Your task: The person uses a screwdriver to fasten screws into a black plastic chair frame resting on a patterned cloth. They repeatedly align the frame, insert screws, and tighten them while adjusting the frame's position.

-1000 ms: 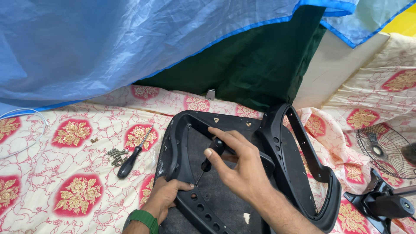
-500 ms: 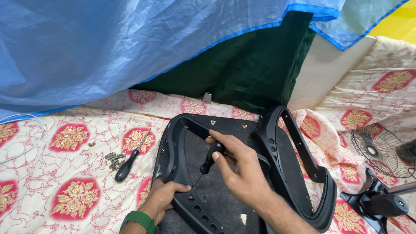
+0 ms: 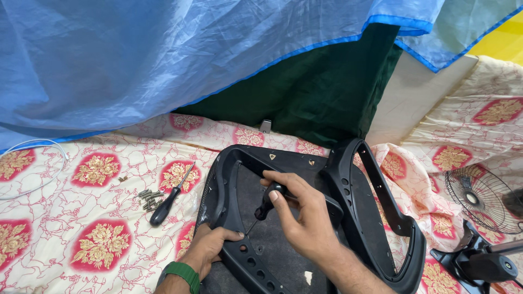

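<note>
Right hand (image 3: 305,218) closed around the black handle of a screwdriver (image 3: 265,206), fingers wrapped over the top, thumb along the side. Long axis of the tool tilted, handle up and towards the far side, thin shaft running down and left to a tip that meets the plastic near the left hand (image 3: 210,247); exact contact with a screw too small to tell. Tool thus lying directly under the right palm, with the tip pointing towards the person's left and near side.

Left hand clamped on the near left rim of the black chair seat frame (image 3: 229,185), fingers curled over the edge, thumb on top, just beside the shaft's tip. Green wristband (image 3: 182,272) on that wrist. Left hand nearer the tip, right hand nearer the handle.

Frame lying flat on the floral bedsheet (image 3: 81,218), about the middle of the near edge, a black armrest loop (image 3: 381,218) standing along its right side. A second screwdriver (image 3: 170,197) lying on the sheet well to the left of the frame, its long axis slanting from near left to far right, a small heap of screws (image 3: 148,199) touching or just beside its handle. Fan grille (image 3: 479,198) and a black chair base (image 3: 479,264) at the right edge. Blue netting (image 3: 163,60) hanging over the far side.
</note>
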